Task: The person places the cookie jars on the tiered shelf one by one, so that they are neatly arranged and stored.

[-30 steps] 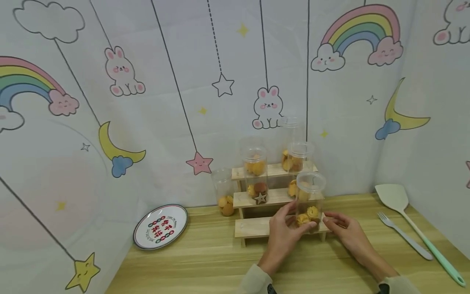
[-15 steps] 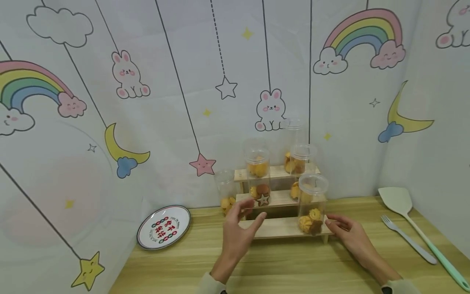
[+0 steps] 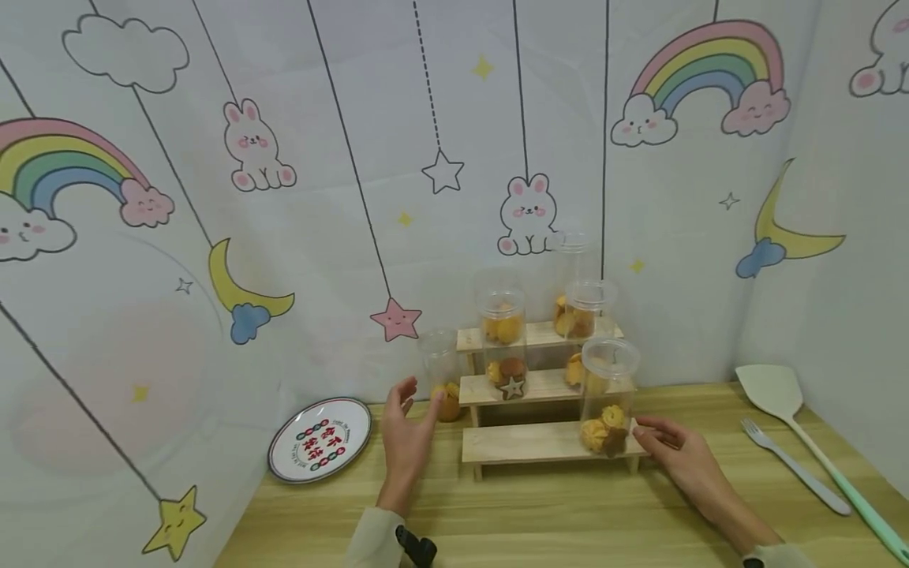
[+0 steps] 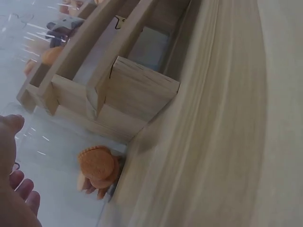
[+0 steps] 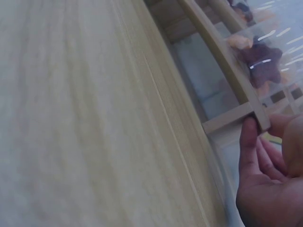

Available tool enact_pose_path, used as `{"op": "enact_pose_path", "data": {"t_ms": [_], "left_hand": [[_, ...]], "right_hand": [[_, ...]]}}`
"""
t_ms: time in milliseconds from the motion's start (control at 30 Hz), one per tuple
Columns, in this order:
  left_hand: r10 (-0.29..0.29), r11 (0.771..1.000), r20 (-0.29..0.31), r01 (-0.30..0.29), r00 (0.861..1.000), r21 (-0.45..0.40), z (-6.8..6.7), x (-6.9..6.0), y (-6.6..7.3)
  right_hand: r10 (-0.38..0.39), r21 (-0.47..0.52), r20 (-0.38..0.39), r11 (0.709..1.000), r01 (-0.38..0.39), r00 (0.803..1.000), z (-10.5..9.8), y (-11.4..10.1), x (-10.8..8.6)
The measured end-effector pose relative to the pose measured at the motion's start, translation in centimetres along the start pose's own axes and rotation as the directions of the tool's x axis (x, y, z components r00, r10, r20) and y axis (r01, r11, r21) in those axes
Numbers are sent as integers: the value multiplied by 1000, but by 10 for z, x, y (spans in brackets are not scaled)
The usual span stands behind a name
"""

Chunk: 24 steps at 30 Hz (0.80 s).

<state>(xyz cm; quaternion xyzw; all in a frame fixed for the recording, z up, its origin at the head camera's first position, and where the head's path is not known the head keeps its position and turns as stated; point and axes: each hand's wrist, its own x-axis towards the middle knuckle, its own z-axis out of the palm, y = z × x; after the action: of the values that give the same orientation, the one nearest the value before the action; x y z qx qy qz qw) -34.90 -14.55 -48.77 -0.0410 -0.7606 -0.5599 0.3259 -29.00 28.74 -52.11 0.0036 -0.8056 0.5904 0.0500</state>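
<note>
A tiered wooden stand (image 3: 521, 443) holds several clear jars of cookies. On its lowest step, at the right end, stands one such jar (image 3: 607, 398), upright. My right hand (image 3: 685, 465) is at that end; in the right wrist view its thumb and a finger pinch the plank's corner (image 5: 260, 118). Left of the stand, on the table, is another clear jar (image 3: 442, 371) with cookies (image 4: 99, 168) in its bottom. My left hand (image 3: 408, 442) is just in front and left of this jar, fingers spread and thumb apart, holding nothing. Whether it touches the jar I cannot tell.
An oval white plate (image 3: 319, 439) with red print leans at the back left. To the right lie a fork (image 3: 795, 467) and a pale spatula (image 3: 770, 390) with a green handle. A printed cloth (image 3: 341, 102) hangs behind the wooden table (image 3: 540, 521).
My left hand has let go of the jar on the lowest step and moved left to the jar beside the stand. The right hand has stayed at the stand's right end.
</note>
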Motion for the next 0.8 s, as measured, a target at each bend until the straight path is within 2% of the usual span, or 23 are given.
{"op": "enact_pose_path", "data": {"t_ms": [133, 300, 433, 567, 667, 800], "left_hand": [[-66, 998, 43, 65, 997, 11, 9, 4, -11], [-138, 990, 89, 137, 986, 21, 22, 9, -24], [-169, 986, 103, 167, 980, 27, 29, 12, -33], [-208, 978, 145, 204, 967, 36, 33, 14, -41], [-220, 976, 168, 215, 961, 47, 36, 15, -46], [-196, 981, 179, 190, 964, 48, 39, 17, -50]], "right_hand": [[-8, 1, 2, 1000, 8, 1000, 0, 3, 1], [-6, -9, -7, 1000, 6, 1000, -3, 1, 1], [-4, 2, 2, 1000, 4, 1000, -2, 0, 1], [4, 7, 0, 1000, -4, 1000, -1, 0, 1], [12, 10, -6, 1000, -12, 1000, -1, 1, 2], [14, 4, -10, 1000, -14, 1000, -1, 2, 1]]}}
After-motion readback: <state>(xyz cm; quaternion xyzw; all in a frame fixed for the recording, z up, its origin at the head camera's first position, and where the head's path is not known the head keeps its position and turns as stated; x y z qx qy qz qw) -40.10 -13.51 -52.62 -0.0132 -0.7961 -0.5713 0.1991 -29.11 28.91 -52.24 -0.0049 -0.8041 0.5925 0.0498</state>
